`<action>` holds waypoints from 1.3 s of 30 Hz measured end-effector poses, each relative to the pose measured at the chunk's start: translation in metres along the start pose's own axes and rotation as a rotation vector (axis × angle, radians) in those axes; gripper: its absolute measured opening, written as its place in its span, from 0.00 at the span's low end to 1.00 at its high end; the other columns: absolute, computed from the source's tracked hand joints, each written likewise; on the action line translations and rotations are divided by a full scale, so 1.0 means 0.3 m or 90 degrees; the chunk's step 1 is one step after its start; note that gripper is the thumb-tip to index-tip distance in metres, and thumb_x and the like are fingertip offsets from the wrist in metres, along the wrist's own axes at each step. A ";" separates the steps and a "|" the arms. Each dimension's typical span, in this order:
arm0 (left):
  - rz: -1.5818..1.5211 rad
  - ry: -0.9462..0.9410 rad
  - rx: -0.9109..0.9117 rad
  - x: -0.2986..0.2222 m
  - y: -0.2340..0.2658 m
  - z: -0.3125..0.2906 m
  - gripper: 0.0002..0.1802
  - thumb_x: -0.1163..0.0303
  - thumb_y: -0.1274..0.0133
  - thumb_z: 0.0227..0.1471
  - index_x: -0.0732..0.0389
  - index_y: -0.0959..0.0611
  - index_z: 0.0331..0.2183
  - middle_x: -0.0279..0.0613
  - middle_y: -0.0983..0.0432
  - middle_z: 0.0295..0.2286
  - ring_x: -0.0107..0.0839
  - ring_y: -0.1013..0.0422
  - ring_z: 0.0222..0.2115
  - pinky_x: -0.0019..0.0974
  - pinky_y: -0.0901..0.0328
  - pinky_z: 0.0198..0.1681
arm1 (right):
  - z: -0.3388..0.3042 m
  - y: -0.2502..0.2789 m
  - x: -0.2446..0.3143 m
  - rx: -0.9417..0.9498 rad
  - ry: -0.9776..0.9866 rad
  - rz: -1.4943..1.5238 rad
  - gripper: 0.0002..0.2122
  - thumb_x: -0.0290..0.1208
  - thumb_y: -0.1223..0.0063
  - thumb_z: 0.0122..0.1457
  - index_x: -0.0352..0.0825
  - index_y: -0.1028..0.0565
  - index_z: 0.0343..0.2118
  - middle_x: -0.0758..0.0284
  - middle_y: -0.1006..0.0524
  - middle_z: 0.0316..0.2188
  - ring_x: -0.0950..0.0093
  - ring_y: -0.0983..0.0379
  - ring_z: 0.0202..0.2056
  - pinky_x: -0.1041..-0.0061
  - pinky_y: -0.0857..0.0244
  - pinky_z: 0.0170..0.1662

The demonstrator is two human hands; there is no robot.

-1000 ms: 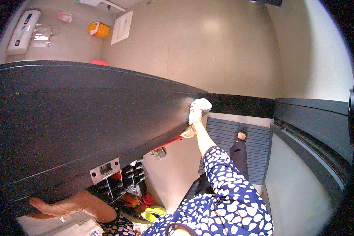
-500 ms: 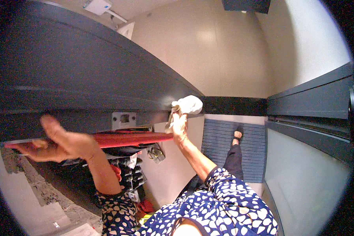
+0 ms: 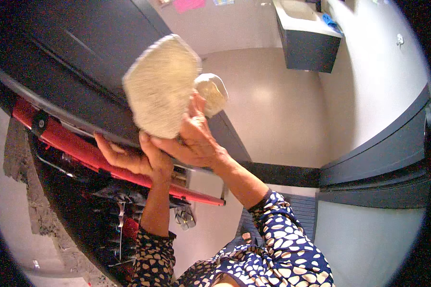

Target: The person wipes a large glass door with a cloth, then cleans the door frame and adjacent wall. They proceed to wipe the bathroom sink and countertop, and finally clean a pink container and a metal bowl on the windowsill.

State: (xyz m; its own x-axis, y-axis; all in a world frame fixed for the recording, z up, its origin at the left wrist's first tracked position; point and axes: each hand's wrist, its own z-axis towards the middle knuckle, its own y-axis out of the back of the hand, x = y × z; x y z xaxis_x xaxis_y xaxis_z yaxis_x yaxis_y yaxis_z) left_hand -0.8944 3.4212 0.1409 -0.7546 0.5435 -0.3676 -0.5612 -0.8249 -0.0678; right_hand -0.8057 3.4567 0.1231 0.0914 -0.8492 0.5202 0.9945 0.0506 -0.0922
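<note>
My right hand (image 3: 196, 136) grips a cream-coloured cloth (image 3: 163, 88). A broad flap of it stands up to the left of the fingers, and a smaller flap (image 3: 212, 94) shows on the right. Just below the cloth, my left hand (image 3: 141, 160) has its fingers stretched out to the left along the lower edge of a dark door panel (image 3: 96, 62). Its thumb is up against the cloth's bottom corner, though I cannot tell whether it presses on it. Behind the left hand runs a long red bar (image 3: 72, 141) with black fittings.
Under the bar are dark, jumbled items, with a pair of sandals (image 3: 184, 217) on the pale floor. A dark frame (image 3: 373, 155) and a frosted panel (image 3: 368, 239) stand at right. A washbasin (image 3: 299, 12) with a blue cloth (image 3: 330, 22) is beyond. A striped blue mat (image 3: 299, 215) lies below.
The cloth, bunched before, is now spread out and raised higher to the left. My left hand has come right, close to my right hand. The view has shifted, bringing the washbasin into sight.
</note>
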 end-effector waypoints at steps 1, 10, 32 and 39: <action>-0.012 0.018 -0.022 -0.009 0.008 -0.013 0.45 0.66 0.46 0.45 0.64 0.53 0.57 0.59 0.51 0.53 0.47 0.45 0.51 0.47 0.46 0.53 | 0.019 0.004 0.006 -0.020 0.027 0.013 0.17 0.38 0.43 0.44 0.38 0.25 0.38 0.59 0.30 0.43 0.56 0.42 0.51 0.54 0.59 0.55; 0.136 -0.011 0.014 -0.103 0.216 0.017 0.46 0.63 0.51 0.45 0.66 0.58 0.58 0.58 0.59 0.57 0.50 0.53 0.56 0.50 0.54 0.58 | -0.325 -0.007 -0.276 0.005 -0.170 -0.254 0.13 0.28 0.53 0.51 0.34 0.28 0.41 0.55 0.31 0.41 0.59 0.35 0.45 0.62 0.42 0.49; 0.133 -0.014 0.000 -0.093 0.171 0.053 0.44 0.65 0.51 0.46 0.63 0.56 0.58 0.56 0.56 0.56 0.48 0.50 0.55 0.49 0.50 0.56 | -1.125 0.067 -0.444 -0.287 -0.891 0.308 0.14 0.38 0.59 0.58 0.34 0.31 0.40 0.70 0.30 0.25 0.78 0.34 0.27 0.77 0.37 0.30; -0.024 0.025 -0.004 -0.168 0.058 0.042 0.42 0.62 0.48 0.47 0.66 0.50 0.57 0.56 0.54 0.56 0.47 0.53 0.57 0.47 0.58 0.59 | -0.423 0.116 -0.046 -0.077 -0.724 0.163 0.17 0.39 0.56 0.59 0.37 0.33 0.48 0.65 0.29 0.37 0.74 0.36 0.40 0.74 0.42 0.43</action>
State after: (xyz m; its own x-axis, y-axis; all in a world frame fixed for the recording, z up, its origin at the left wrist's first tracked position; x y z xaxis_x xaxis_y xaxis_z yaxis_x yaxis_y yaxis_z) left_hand -0.8704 3.3815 0.1698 -0.7194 0.5676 -0.4003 -0.5862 -0.8054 -0.0883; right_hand -0.7789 3.4036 0.0049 0.3435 0.1406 0.9286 0.9342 0.0500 -0.3531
